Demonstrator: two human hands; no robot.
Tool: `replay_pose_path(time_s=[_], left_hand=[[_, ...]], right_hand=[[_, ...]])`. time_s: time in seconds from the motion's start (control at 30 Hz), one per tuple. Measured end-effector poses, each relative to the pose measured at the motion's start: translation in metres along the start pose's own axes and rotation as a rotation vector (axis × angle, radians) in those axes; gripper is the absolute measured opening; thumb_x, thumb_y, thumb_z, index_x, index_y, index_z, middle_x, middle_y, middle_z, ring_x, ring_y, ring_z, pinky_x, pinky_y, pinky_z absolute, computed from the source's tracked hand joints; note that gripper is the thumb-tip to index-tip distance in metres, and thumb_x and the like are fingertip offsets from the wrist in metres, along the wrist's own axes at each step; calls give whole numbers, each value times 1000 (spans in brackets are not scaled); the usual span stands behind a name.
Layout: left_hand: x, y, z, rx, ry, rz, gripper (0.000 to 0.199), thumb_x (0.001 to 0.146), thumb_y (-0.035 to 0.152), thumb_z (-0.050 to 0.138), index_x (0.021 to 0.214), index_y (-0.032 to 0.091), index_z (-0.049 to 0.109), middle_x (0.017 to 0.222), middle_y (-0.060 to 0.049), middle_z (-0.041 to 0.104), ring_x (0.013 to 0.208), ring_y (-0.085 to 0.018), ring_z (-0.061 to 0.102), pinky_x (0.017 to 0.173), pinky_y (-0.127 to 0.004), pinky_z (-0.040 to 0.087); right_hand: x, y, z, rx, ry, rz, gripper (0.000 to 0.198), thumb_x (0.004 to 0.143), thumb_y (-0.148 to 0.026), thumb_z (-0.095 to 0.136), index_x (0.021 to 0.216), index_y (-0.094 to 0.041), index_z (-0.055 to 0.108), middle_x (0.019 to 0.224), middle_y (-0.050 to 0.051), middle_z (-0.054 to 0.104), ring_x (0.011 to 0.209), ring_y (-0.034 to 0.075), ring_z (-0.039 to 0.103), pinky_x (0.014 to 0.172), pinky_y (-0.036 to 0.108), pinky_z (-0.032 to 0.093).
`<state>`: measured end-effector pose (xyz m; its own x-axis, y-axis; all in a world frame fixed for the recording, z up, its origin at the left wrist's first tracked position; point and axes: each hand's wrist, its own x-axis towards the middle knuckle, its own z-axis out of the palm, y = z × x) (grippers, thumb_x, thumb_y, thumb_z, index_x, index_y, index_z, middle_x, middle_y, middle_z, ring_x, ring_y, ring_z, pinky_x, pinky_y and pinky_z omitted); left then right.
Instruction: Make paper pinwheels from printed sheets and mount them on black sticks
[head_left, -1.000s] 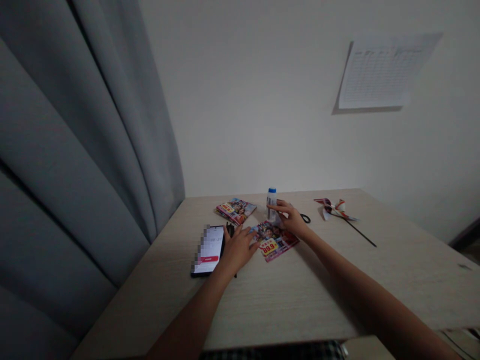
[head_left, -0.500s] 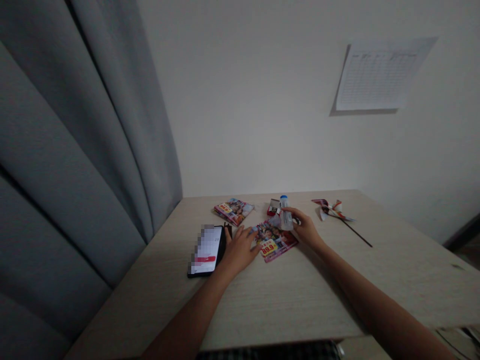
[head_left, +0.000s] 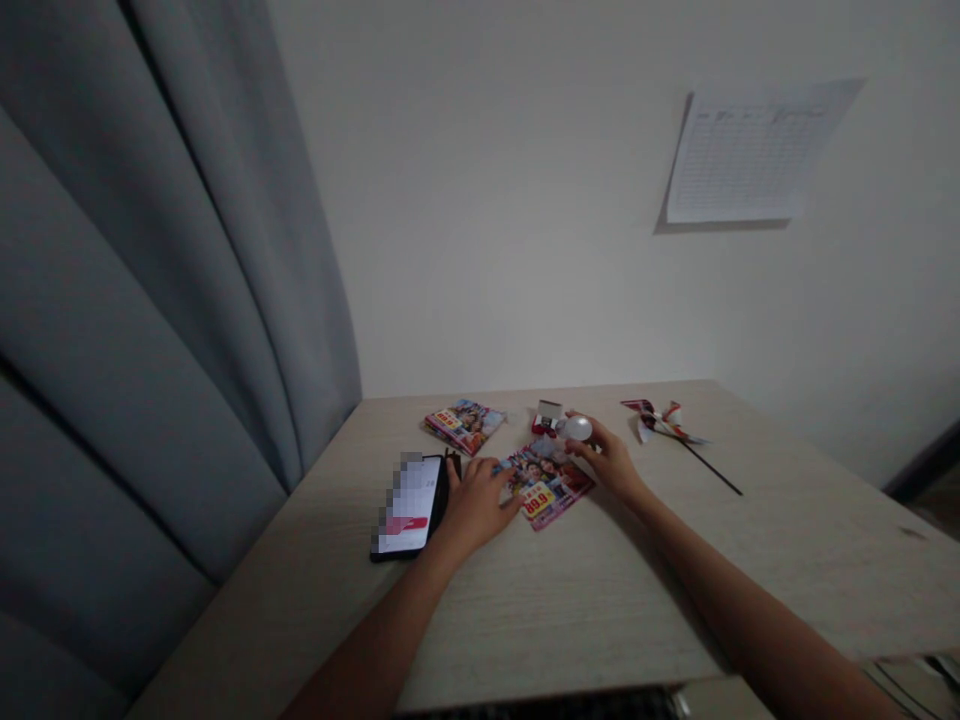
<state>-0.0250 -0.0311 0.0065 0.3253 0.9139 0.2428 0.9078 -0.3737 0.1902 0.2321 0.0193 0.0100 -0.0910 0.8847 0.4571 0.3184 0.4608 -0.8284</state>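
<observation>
My right hand [head_left: 606,455] grips a small clear bottle [head_left: 577,428], its fingers curled around the sides. The bottle is tipped so that its round base faces me; its blue cap is hidden from this angle. Beneath it lies a colourful printed flyer [head_left: 551,482] with a yellow price patch. My left hand [head_left: 482,495] rests flat with spread fingers, the fingertips on the flyer's left edge. Right beside that hand lies a phone [head_left: 411,515] with a lit screen, partly covered by the wrist and thumb. A small dark object [head_left: 453,460] sits by the left thumb.
A stack of similar flyers [head_left: 463,424] lies farther back on the wooden table [head_left: 570,610]. Behind the bottle is a small open red-and-white box [head_left: 547,415]. A paper pinwheel [head_left: 664,422] on a dark stick lies to the right. A grey curtain [head_left: 247,250] hangs at the left.
The bottle has gone from upright, blue cap on top, to tipped with its base towards me, in my right hand. My left hand stays on the flyer. The view has shifted slightly.
</observation>
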Motion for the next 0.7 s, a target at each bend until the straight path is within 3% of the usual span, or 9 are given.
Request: replay_pose_path(time_s=[0.1,0.2,0.4,0.7], left_hand=[[0,1,-1,1,-10,3,48,88,56,58,129,32,60,133,-9,57,132,-32,42,114,-72,2],[1,1,0,-5,-13,11,53,87,57,56,131,28,58,139,-11,53,135,-34,39,115,-70,4],[2,0,4,-29,-67,47,55,90,51,55,141,31,49,149,-6,48,141,-35,33,116,-70,2],[2,0,3,-67,-15,59,47,88,57,59,129,33,60,137,-5,58,131,-30,43,116,-68,4]], right_hand=[[-2,-1,3,47,-23,64,34,84,-45,62,106,-19,64,80,3,70,72,20,64,69,32,53],[-4,1,7,163,-43,130,33,83,-51,63,96,-20,62,72,2,65,65,18,61,59,29,50],[-7,3,15,304,-97,201,40,80,-58,66,92,-22,57,68,-1,59,57,14,54,52,27,47],[-9,8,22,277,-160,174,44,80,-61,65,93,-19,59,65,-3,56,55,13,51,52,25,41]])
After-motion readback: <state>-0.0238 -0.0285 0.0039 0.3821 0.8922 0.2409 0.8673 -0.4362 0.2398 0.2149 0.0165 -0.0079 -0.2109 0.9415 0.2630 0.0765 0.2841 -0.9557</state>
